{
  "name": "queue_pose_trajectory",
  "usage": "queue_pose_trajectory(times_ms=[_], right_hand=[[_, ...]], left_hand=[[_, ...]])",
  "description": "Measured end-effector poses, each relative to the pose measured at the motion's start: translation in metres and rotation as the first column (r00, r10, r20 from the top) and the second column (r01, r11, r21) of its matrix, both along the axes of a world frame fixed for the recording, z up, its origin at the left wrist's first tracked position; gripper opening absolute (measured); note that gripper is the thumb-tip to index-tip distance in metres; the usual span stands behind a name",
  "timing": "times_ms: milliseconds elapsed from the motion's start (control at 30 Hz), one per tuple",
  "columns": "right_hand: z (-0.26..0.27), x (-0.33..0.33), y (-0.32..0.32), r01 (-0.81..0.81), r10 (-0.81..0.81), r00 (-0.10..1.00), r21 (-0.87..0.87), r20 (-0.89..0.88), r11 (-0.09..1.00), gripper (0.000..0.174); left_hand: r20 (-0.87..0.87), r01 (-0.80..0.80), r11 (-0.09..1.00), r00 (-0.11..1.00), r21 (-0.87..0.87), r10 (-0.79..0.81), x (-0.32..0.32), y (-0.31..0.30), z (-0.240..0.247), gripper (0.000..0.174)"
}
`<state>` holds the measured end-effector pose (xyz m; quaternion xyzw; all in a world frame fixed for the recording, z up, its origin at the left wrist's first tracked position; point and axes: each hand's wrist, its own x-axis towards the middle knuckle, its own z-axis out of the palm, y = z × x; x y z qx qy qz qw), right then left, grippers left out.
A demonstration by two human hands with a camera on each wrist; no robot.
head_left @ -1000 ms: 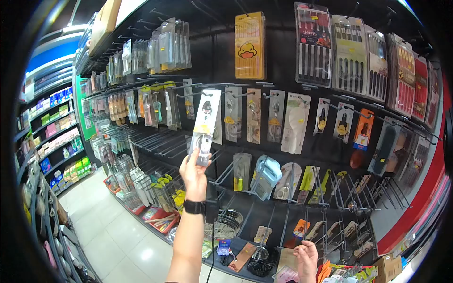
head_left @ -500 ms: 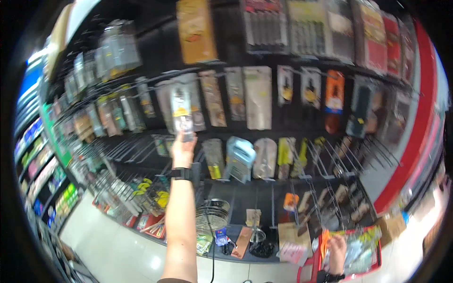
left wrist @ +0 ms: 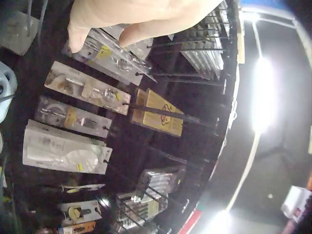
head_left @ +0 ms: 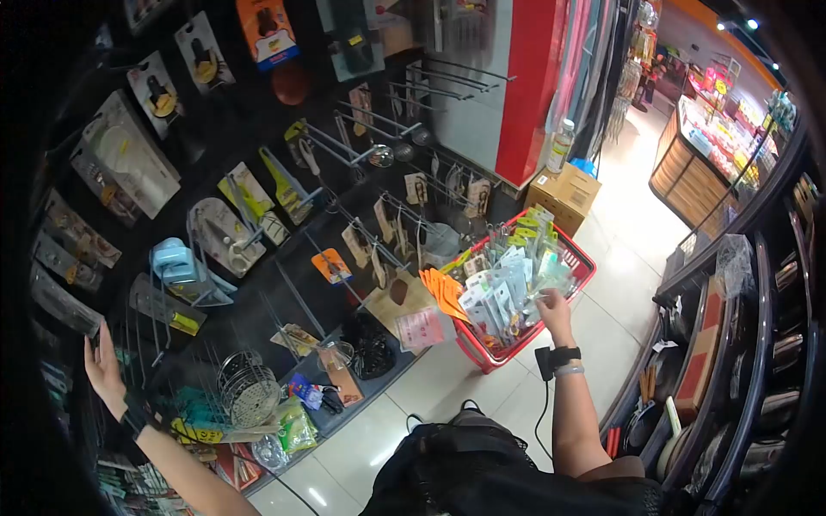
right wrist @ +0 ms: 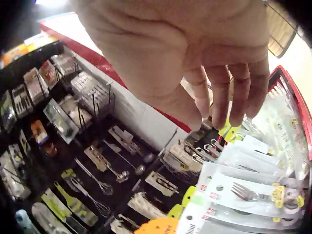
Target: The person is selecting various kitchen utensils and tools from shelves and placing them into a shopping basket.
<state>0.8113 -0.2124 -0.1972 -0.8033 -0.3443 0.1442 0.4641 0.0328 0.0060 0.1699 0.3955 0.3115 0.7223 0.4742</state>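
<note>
My left hand is at the far left edge of the head view. Its fingertips grip the lower end of a slim packaged utensil. In the left wrist view, the pack lies nearly edge-on between thumb and finger, beside a hanging pack with a yellow label. My right hand is over the right side of a red shopping basket. Its fingers hang down over the packs, with nothing visible between them. Inside the basket are clear packs, including a packaged fork, and orange pieces.
Metal hooks jut from the black display wall. On it hang a packaged white spoon and whisks. A cardboard box with a bottle on top stands behind the basket. Shelves of pans line the right. A cable hangs from my right wrist.
The head view has swung right and down, bringing the basket into the middle. My left hand has brought the packaged utensil to the rack; my right hand stays over the basket.
</note>
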Motion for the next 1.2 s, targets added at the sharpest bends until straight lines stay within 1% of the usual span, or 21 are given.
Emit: queue_pose_trajectory(times_ms=[33,67,100,167,200,233,300,333,367,433,533,600,667,800,867,900,967,1000,1067,1100,1200], right_hand=[[-0.009,0.000,0.002,-0.033,0.034,0.999,-0.047,0.024,0.998,0.034],[-0.014,-0.003,0.006,-0.037,0.032,0.999,-0.150,-0.035,0.988,0.045],[-0.021,-0.005,0.010,-0.039,0.034,0.999,-0.153,-0.038,0.988,0.045],[-0.036,-0.010,0.024,-0.097,0.115,0.990,-0.198,0.079,0.975,0.057],[-0.040,-0.012,0.033,-0.118,0.128,0.991,-0.250,0.025,0.961,0.069],[-0.043,-0.016,0.041,-0.124,0.134,0.991,-0.248,0.024,0.961,0.069],[-0.047,-0.023,0.053,-0.071,0.145,0.963,-0.306,0.227,0.949,0.080],[-0.049,-0.023,0.057,-0.114,0.183,0.960,-0.300,0.213,0.947,0.090],[-0.045,-0.025,0.063,-0.122,0.189,0.959,-0.297,0.210,0.947,0.090],[-0.034,-0.028,0.072,-0.168,0.343,0.858,-0.421,0.384,0.892,0.095],[-0.039,-0.026,0.078,-0.195,0.410,0.806,-0.463,0.427,0.865,0.092],[-0.036,-0.029,0.080,-0.194,0.447,0.770,-0.500,0.456,0.844,0.090],[-0.027,-0.031,0.077,-0.188,0.430,0.739,-0.455,0.518,0.871,0.075],[-0.030,-0.018,0.071,-0.216,0.467,0.709,-0.467,0.529,0.857,0.068],[-0.034,-0.005,0.071,-0.349,0.524,0.776,-0.453,0.351,0.820,0.058],[-0.036,0.001,0.071,-0.348,0.524,0.775,-0.454,0.353,0.821,0.058],[-0.040,0.010,0.071,-0.433,0.525,0.815,-0.346,0.244,0.832,0.052],[-0.043,0.014,0.071,-0.432,0.524,0.815,-0.346,0.246,0.833,0.052],[-0.045,0.015,0.070,-0.504,0.545,0.815,-0.222,0.200,0.835,0.048],[-0.044,0.015,0.069,-0.504,0.544,0.815,-0.221,0.200,0.835,0.048],[-0.032,0.004,0.063,-0.504,0.530,0.780,-0.168,0.333,0.847,0.055]], left_hand=[[-0.399,-0.056,0.995,0.913,0.082,0.084,0.013,-0.015,-0.005,0.044],[0.316,0.047,0.999,0.948,0.008,-0.048,0.039,-0.024,0.009,0.043],[0.314,0.046,0.999,0.948,0.005,-0.045,0.034,-0.026,0.001,0.043],[0.172,0.120,0.981,0.974,0.150,-0.145,0.017,-0.037,-0.023,0.041],[0.216,-0.096,0.994,0.973,0.060,0.081,0.051,-0.048,-0.020,0.040],[0.215,-0.102,0.993,0.973,0.061,0.086,0.058,-0.057,-0.031,0.040],[0.114,0.043,0.987,0.992,0.152,-0.061,0.065,-0.074,-0.060,0.039],[0.125,-0.125,0.988,0.986,0.087,0.114,0.104,-0.088,-0.059,0.039],[0.121,-0.132,0.987,0.985,0.090,0.121,0.113,-0.095,-0.066,0.039],[0.117,-0.056,0.998,0.992,0.034,0.051,0.123,-0.106,-0.092,0.037],[0.097,-0.113,0.991,0.988,-0.069,0.120,0.159,-0.123,-0.110,0.035],[0.070,-0.107,0.990,0.991,-0.089,0.113,0.169,-0.130,-0.122,0.034],[0.063,-0.103,0.985,0.992,-0.138,0.113,0.179,-0.134,-0.133,0.029],[0.010,-0.132,0.965,0.990,-0.227,0.138,0.208,-0.143,-0.144,0.021],[0.024,-0.096,0.964,0.994,-0.247,0.105,0.216,-0.144,-0.150,0.020],[0.037,-0.058,0.962,0.997,-0.266,0.070,0.221,-0.144,-0.153,0.019],[0.045,-0.064,0.957,0.996,-0.284,0.080,0.230,-0.142,-0.159,0.018],[0.045,-0.039,0.957,0.998,-0.286,0.054,0.234,-0.141,-0.162,0.018],[0.062,0.014,0.958,0.998,-0.288,0.004,0.242,-0.138,-0.167,0.016],[0.062,0.014,0.958,0.998,-0.287,0.004,0.245,-0.138,-0.168,0.016],[0.045,0.025,0.948,0.999,-0.317,-0.011,0.265,-0.136,-0.164,0.015]])
